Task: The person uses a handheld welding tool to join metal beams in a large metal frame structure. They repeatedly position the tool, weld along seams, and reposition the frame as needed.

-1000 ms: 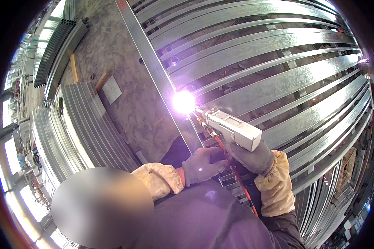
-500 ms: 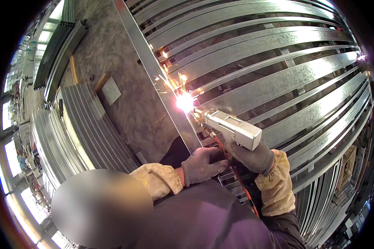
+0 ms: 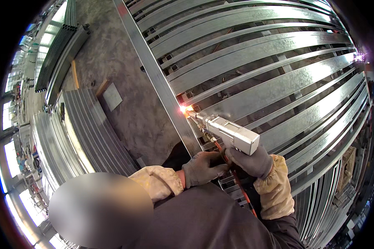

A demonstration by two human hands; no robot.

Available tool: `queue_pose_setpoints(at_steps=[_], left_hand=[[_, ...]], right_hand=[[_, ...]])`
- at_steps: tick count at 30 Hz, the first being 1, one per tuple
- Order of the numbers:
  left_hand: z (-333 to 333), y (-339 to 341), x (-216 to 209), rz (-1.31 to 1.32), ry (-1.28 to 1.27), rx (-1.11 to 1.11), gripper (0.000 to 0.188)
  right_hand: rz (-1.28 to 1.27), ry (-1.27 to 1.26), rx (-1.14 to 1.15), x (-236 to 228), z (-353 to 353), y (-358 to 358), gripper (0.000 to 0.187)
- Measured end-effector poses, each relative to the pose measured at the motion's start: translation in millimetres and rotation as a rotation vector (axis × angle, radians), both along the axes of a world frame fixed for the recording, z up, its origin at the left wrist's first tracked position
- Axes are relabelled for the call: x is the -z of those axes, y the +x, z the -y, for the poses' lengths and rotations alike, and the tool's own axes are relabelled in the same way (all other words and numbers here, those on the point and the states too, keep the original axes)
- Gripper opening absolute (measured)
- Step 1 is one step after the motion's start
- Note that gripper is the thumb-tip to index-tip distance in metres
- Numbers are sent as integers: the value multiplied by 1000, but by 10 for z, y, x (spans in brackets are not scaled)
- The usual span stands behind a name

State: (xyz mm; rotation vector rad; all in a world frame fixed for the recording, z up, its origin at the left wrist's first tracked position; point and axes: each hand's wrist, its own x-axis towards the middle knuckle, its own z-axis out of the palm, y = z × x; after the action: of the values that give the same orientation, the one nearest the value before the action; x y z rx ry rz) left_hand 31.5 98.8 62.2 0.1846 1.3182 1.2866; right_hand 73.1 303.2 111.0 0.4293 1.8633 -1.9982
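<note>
Galvanised steel frame glowed under a welding gun grasped by the right hand, left hand steadying; a slip risked burn-through.

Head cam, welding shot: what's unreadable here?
- Weld joint: washed out by glare at the torch tip.
- Right hand grip on the welding torch: fingers tucked under the torch body.
- Orange hose: lower end hidden behind the sleeve.
- Left hand: palm side hidden.
- Lower left: blurred patch.
- Frame rim: fisheye vignette.
</note>
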Motion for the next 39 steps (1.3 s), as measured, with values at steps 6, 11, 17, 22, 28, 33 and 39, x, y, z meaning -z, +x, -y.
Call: queue_pose_setpoints(at_steps=[6,11,17,22,28,33,39], left_hand=[[1,-25,-32,-2,40,-26,28],[29,-31,29,27,29,9,27],[7,-11,-7,62,67,-72,31],[-10,62,67,89,74,-109,32],[38,-83,-16,-89,79,103,33],[-52,-39,-43,108,125,13,33],[1,6,84,34,119,-42,33]], right_hand=[[-37,42,-63,22,27,-15,45],[-181,173,-155,53,51,-80,46],[-245,231,-142,90,61,-69,64],[-168,244,-210,37,61,-112,71],[-275,315,-149,55,63,-44,64],[-169,303,-112,-34,-2,-14,56],[12,177,-95,-34,24,-113,44]])
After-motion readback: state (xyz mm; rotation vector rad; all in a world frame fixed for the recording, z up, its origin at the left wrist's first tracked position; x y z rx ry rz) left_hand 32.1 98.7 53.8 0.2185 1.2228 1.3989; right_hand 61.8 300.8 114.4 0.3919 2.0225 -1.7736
